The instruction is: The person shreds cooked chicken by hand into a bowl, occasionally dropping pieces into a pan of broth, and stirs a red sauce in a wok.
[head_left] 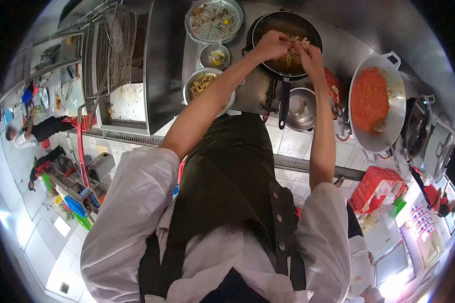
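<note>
Working left to right, I see a perforated tray (215,20) of fried bits, a small bowl (216,55), and a steel bowl (206,87) of pale strips. My left hand (271,44) and right hand (311,58) meet over the black pan (268,22), fingers pinched narrow on a clump of noodles (294,46) held just above it. Some noodles already lie in the pan, so adding looks partway done. Farther right sit an empty pot (301,108) and a wok (397,108) full of red sauce (369,98).
</note>
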Motion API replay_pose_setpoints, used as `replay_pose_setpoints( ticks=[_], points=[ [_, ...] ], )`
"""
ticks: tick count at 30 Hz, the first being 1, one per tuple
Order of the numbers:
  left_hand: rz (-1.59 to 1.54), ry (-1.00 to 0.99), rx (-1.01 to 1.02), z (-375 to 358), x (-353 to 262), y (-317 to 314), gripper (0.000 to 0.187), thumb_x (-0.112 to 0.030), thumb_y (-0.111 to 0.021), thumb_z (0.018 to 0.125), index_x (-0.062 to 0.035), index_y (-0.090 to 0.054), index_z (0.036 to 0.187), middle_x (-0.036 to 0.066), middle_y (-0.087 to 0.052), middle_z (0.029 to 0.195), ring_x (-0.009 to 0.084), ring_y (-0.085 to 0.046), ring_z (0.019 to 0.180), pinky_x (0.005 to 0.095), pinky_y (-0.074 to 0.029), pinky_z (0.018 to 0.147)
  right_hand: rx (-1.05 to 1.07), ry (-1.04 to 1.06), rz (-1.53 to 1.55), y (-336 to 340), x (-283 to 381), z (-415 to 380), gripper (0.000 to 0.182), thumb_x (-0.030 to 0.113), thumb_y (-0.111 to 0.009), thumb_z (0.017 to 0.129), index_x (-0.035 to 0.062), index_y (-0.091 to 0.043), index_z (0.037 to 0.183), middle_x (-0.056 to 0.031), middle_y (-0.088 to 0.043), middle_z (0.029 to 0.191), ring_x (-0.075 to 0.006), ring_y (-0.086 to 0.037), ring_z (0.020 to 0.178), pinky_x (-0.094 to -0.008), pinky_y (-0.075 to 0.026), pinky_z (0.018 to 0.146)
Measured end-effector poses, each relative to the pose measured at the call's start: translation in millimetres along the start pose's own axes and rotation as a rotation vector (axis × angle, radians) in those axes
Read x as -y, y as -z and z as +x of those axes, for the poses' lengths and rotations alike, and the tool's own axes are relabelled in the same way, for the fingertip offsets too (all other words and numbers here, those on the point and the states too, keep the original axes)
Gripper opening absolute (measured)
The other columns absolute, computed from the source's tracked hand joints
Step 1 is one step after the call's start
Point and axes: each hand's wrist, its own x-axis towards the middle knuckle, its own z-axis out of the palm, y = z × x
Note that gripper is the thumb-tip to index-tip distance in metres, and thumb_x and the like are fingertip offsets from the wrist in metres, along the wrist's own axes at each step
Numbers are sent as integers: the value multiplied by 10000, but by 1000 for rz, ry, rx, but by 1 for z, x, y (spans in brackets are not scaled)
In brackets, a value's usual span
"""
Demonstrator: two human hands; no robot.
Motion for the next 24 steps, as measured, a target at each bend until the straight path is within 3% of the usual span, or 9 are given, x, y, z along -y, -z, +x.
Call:
replay_pose_setpoints(
  ticks=[4, 7, 10, 13, 16, 19, 22, 24],
  points=[
    [-70, -25, 60, 11, 11, 3, 317, -177, -668, 815, 36, -654, 1048, 94, -664, 754, 121, -594, 651, 307, -479, 590, 85, 116, -191, 8, -46, 36, 288, 256, -639, 857, -3, -654, 981, -198, -642, 827, -352, -622, 763, -387, -475, 710],
    [45, 112, -24, 7, -4, 7, 344, -228, -721, 770, 28, -680, 997, 96, -682, 779, 143, -620, 668, 310, -493, 617, 29, 300, -274, 4, -64, 51, 316, 228, -704, 758, 1, -660, 975, -219, -648, 875, -380, -633, 839, -406, -495, 753],
    [256, -23, -130, 7, -3, 10, 372, -340, -757, 736, -15, -715, 912, 94, -692, 764, 176, -640, 664, 330, -509, 646, 75, 149, -387, 6, -49, 58, 338, 200, -726, 704, 2, -664, 969, -229, -645, 912, -378, -631, 898, -404, -503, 784],
    [355, 7, -179, 15, -3, 9, 479, -418, -806, 653, -19, -726, 906, 147, -707, 844, 248, -690, 772, 327, -532, 712, 146, 139, -372, 7, -42, 67, 345, 191, -727, 705, -1, -662, 984, -233, -645, 940, -376, -630, 925, -406, -507, 772],
    [366, 48, -174, 14, -14, 11, 456, -431, -785, 672, -30, -730, 882, 137, -709, 829, 247, -691, 777, 330, -535, 718, 91, 273, -451, 1, -47, 79, 246, 216, -691, 793, 13, -677, 930, -244, -638, 803, -367, -648, 798, -417, -495, 674],
    [272, 84, -177, 14, -23, 19, 411, -413, -755, 712, -36, -732, 874, 124, -712, 836, 252, -692, 774, 334, -534, 712, 93, 321, -703, -7, -49, 92, 285, 243, -685, 802, 17, -667, 976, -236, -648, 844, -366, -642, 837, -441, -507, 707],
    [265, -7, -308, 23, -4, 18, 363, -381, -733, 751, -46, -731, 891, 120, -713, 834, 213, -690, 733, 324, -530, 676, 175, 270, -826, 1, -9, 81, 314, 236, -670, 812, 29, -647, 1046, -217, -658, 915, -379, -635, 863, -459, -518, 739],
    [95, 37, -274, 27, 5, 19, 333, -349, -725, 794, -46, -723, 931, 49, -656, 718, 115, -587, 633, 272, -460, 588, 236, 234, -868, 6, 1, 82, 321, 231, -654, 827, 37, -633, 1082, -210, -654, 978, -390, -627, 886, -448, -524, 757]
  ],
)
